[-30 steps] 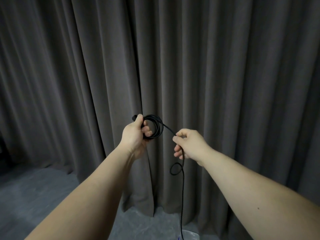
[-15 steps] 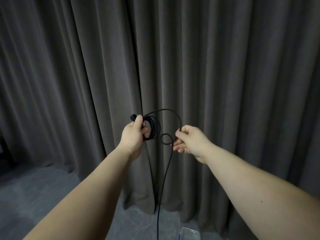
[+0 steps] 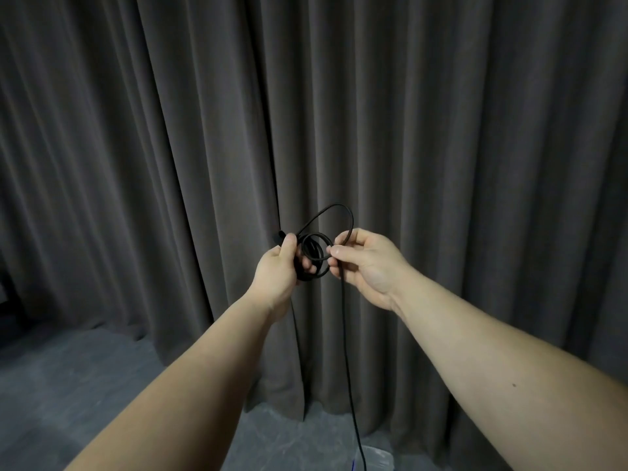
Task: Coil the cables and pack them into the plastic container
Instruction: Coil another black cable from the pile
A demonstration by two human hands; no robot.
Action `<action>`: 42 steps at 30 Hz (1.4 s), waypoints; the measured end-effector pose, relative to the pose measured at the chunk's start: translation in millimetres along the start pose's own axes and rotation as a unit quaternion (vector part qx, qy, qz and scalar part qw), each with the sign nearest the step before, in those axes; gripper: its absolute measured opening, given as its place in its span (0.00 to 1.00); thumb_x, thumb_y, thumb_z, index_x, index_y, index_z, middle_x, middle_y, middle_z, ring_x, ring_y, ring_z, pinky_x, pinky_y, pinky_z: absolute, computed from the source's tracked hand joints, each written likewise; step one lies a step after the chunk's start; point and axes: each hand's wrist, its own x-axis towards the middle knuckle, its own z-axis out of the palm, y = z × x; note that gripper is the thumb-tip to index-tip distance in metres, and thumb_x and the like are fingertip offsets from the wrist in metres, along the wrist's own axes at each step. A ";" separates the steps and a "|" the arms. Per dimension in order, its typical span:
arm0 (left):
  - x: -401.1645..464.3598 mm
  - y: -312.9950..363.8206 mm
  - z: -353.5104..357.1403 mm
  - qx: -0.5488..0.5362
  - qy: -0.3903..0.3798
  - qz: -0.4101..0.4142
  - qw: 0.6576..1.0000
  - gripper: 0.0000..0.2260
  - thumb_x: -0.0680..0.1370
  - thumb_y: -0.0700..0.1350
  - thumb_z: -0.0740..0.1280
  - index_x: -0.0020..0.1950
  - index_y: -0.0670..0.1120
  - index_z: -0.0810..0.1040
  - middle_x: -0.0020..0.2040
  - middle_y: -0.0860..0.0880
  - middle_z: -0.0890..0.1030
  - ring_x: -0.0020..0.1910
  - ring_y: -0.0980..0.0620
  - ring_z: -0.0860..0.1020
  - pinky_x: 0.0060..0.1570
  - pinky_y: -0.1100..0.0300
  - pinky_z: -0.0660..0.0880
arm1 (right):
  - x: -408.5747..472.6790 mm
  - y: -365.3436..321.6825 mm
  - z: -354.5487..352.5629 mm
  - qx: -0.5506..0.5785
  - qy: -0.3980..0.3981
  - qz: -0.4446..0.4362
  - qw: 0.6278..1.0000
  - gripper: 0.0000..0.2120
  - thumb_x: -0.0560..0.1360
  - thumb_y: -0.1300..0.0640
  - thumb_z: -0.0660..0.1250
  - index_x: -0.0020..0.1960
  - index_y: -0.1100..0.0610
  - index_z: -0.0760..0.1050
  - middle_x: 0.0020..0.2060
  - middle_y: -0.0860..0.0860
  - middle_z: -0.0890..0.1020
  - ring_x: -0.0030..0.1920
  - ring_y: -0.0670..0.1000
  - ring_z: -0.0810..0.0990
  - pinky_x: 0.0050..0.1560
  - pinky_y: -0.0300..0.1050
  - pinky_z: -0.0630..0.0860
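Curtain (image 3: 136, 164): dark grey-brown, heavy vertical pleats, fills nearly the whole head view, hem reaching the floor.

Floor (image 3: 68, 385): grey, mottled, visible along the bottom left and centre.

Both forearms extend forward from the lower corners, bare, meeting near frame centre in front of the curtain.

Left hand (image 3: 277, 271): raised, thumb up, fingers (image 3: 307, 265) curled around a bundle of black cable (image 3: 316, 254). The bundle is a small coil of several turns, held upright, its lower arc passing through the grip. A short black plug end (image 3: 279, 236) sticks out just above the thumb.

Right hand (image 3: 368, 263): just beside the coil, palm partly toward the camera. Thumb and forefinger pinch the cable at the coil's right edge; remaining fingers loosely curled below. A single larger loop (image 3: 339, 212) arches up from the left hand, over the coil, and comes down into the right-hand pinch.

From the right hand the free length of cable hangs straight down, slightly rightward, and leaves the frame at the bottom edge.

Container (image 3: 377, 458): only a pale translucent corner shows at the bottom edge, on the floor, with the hanging cable crossing in front of it. Contents cannot be told. A small blue mark (image 3: 353, 465) sits at its left edge; too small to identify.
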 end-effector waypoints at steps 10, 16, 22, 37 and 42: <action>-4.1 9.5 5.1 -0.018 0.006 0.005 1.000 0.21 0.84 0.50 0.55 0.36 0.44 0.74 0.30 0.49 0.79 0.35 0.48 0.79 0.56 0.45 0.74 | -5.7 1.3 3.3 -0.041 -0.016 0.036 0.998 0.11 0.75 0.74 0.63 0.45 0.59 0.76 0.36 0.53 0.78 0.34 0.48 0.77 0.38 0.37 0.77; -4.4 15.9 3.0 0.018 -0.012 0.020 1.000 0.17 0.84 0.50 0.55 0.37 0.47 0.66 0.24 0.54 0.67 0.25 0.55 0.66 0.34 0.61 0.66 | -2.1 0.1 -1.0 -0.127 0.034 0.035 0.991 0.04 0.74 0.60 0.70 0.41 0.58 0.78 0.30 0.50 0.74 0.28 0.45 0.67 0.26 0.35 0.60; -7.0 14.0 -7.3 0.042 -0.038 0.021 0.998 0.17 0.85 0.48 0.54 0.37 0.47 0.65 0.26 0.55 0.64 0.26 0.56 0.61 0.28 0.65 0.62 | -0.4 -11.9 -11.5 -0.298 0.051 -0.005 0.953 0.05 0.71 0.58 0.73 0.38 0.56 0.79 0.27 0.44 0.76 0.23 0.38 0.71 0.25 0.27 0.61; -8.3 18.2 -6.3 0.036 -0.072 0.053 0.995 0.17 0.85 0.49 0.54 0.36 0.48 0.65 0.28 0.52 0.62 0.28 0.54 0.62 0.33 0.62 0.63 | 7.6 3.7 0.3 -0.255 0.103 -0.137 0.952 0.08 0.71 0.63 0.73 0.35 0.54 0.78 0.28 0.48 0.76 0.26 0.43 0.70 0.32 0.38 0.68; -15.0 20.0 -0.1 -0.027 -0.124 0.003 0.992 0.19 0.85 0.49 0.54 0.36 0.44 0.68 0.26 0.52 0.65 0.27 0.53 0.65 0.37 0.59 0.64 | 10.2 5.7 2.4 -0.286 0.148 -0.172 0.931 0.07 0.71 0.58 0.73 0.35 0.51 0.80 0.24 0.45 0.77 0.26 0.43 0.71 0.34 0.42 0.71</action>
